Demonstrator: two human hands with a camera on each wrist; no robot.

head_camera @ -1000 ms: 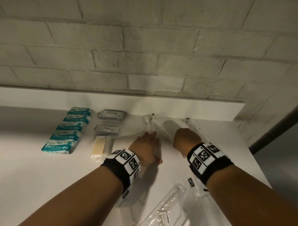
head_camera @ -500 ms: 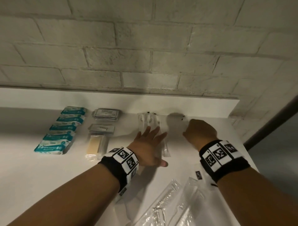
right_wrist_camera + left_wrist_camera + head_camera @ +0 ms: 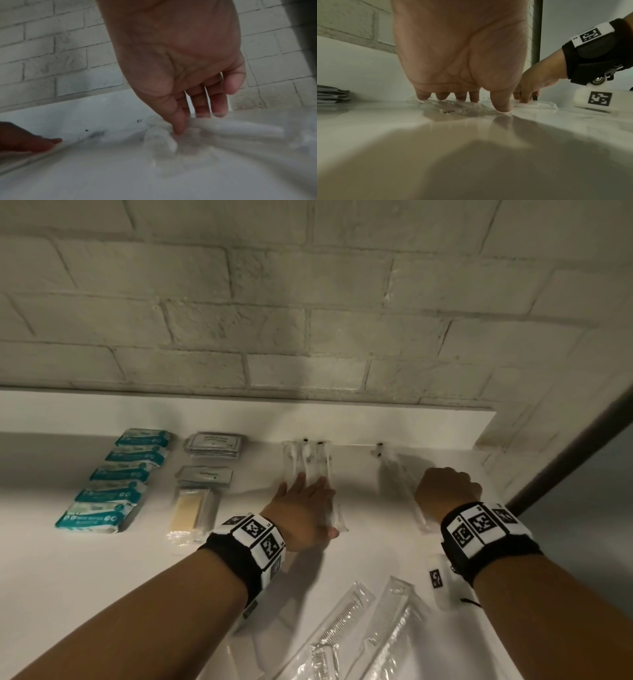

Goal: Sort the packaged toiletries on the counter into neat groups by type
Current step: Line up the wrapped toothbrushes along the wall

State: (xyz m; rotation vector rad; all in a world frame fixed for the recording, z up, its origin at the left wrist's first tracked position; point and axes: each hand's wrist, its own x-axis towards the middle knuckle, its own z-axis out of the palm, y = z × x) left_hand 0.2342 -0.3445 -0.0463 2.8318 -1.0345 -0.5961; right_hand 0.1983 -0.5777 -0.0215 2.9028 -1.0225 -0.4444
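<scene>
left hand (image 3: 301, 508) flat, pressed on toothbrush packs (image 3: 308, 463) | right hand (image 3: 445, 491) now pinching a pack farther right of them | group nearly squared

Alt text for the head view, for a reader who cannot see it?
Left hand presses flat on clear-wrapped toothbrushes on a white counter; right hand curls over another clear packet. Teal packs and grey sachets sit left, wrapped combs nearest.

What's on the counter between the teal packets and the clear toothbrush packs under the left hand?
In the head view: two grey sachet stacks and a cream bar in clear wrap, in one column.
</scene>
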